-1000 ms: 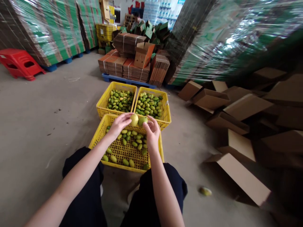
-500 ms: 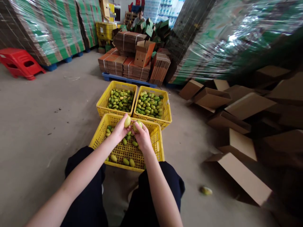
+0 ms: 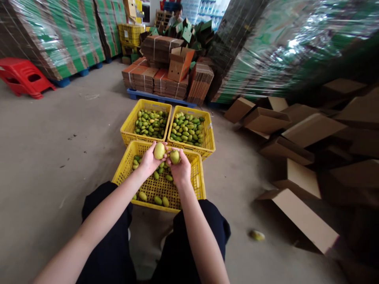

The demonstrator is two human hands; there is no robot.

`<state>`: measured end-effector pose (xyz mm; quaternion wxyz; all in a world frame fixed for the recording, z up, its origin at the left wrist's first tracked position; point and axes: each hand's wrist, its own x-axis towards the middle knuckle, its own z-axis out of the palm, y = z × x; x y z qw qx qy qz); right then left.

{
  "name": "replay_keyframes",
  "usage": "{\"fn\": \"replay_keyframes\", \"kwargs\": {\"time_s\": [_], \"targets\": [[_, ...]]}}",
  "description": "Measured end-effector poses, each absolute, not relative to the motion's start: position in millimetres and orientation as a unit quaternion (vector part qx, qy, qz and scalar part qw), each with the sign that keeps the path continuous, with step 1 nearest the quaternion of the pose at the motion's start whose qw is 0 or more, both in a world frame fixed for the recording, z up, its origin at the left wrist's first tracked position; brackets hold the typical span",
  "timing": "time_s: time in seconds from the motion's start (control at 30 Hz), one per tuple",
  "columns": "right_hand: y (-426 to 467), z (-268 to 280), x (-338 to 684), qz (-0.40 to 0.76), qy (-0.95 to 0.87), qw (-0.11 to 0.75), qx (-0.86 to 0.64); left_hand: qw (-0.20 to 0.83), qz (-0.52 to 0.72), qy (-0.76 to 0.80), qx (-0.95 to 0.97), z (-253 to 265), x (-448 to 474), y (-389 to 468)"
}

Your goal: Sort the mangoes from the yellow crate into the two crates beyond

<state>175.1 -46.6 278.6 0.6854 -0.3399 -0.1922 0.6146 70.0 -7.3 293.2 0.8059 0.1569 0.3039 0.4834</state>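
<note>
My left hand (image 3: 149, 161) is closed around a pale yellow-green mango (image 3: 159, 151). Close beside it, my right hand (image 3: 181, 169) grips a second, slightly darker mango (image 3: 175, 157), its stem end facing up. Both hands are over the near yellow crate (image 3: 195, 173), which stands between my knees. Several green mangoes (image 3: 158, 200) lie scattered on its perforated bottom, some along the near edge, others partly hidden behind my hands.
Beyond stand two yellow crates, one left (image 3: 128, 131) and one right (image 3: 209, 136), holding many mangoes. Empty cardboard boxes (image 3: 304, 219) pile up at right, near a loose mango (image 3: 257, 235). Flattened cartons (image 3: 142, 77) sit on a blue pallet (image 3: 160, 97); a red stool (image 3: 26, 77) is at left.
Both mangoes have been turned in my hands, showing more of their surfaces. My right hand has rolled outward and moved slightly right.
</note>
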Motion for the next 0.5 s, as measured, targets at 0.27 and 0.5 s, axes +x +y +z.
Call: {"fn": "replay_keyframes", "kwargs": {"time_s": [0.27, 0.5], "targets": [[-45.0, 276.0, 172.2, 0.594, -0.203, 0.695, -0.351, 0.785, 0.500, 0.320, 0.179, 298.2, 67.0, -9.8], [-42.3, 276.7, 173.2, 0.588, -0.151, 0.698, -0.381, 0.793, 0.503, 0.290, 0.187, 292.7, 66.1, -7.2]]}}
